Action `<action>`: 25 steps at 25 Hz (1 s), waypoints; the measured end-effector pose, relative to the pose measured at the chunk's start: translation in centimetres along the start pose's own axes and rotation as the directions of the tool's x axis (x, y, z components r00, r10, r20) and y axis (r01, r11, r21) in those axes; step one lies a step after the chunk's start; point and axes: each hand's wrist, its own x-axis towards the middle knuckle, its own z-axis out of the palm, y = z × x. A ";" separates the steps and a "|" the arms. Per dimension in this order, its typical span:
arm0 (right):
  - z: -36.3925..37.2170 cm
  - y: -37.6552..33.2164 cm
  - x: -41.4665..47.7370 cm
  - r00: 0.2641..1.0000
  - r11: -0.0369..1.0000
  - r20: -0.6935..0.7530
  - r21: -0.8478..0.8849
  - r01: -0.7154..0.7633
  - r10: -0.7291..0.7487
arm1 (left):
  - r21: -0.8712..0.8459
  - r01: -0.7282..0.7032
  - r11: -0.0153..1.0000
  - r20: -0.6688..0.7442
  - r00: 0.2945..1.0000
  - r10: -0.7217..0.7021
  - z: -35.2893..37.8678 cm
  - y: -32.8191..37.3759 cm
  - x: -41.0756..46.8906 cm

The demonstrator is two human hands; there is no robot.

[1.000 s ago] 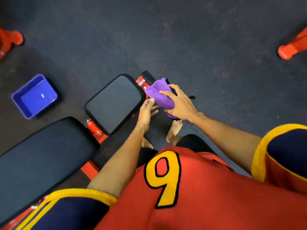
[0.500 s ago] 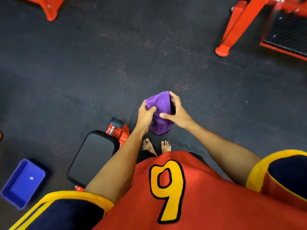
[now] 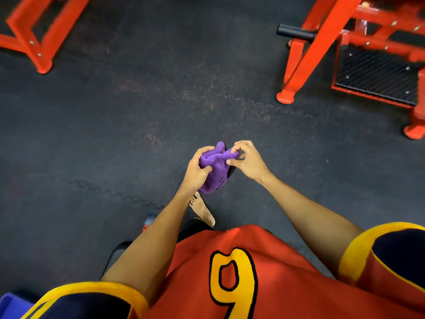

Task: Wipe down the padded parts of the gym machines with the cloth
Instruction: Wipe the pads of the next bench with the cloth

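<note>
A purple cloth [image 3: 215,171] hangs bunched between my two hands, in front of my body and above the dark rubber floor. My left hand [image 3: 196,170] grips its left side with the fingers curled round the fabric. My right hand [image 3: 247,161] pinches the cloth's upper right edge between thumb and fingertips. Only a dark corner of the bench's black pad [image 3: 117,249] shows beside my left forearm; the rest is hidden by my arm and shirt.
An orange machine frame [image 3: 305,58] with a black roller handle [image 3: 295,32] and a mesh footplate [image 3: 374,74] stands at the upper right. Another orange frame [image 3: 34,35] is at the upper left. A blue tub's corner [image 3: 11,303] shows at the bottom left. My bare foot [image 3: 202,209] is below the cloth.
The view has swung up and away from the bench, whose pads have nearly left the frame. The cloth came off the bench's roller and is now bunched between both hands.
</note>
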 end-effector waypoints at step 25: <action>-1.5 -15.1 47.3 0.968 0.981 0.181 -0.119 -0.154 0.174 | 0.376 -0.133 0.917 -0.003 0.989 0.145 -19.6 9.1 43.1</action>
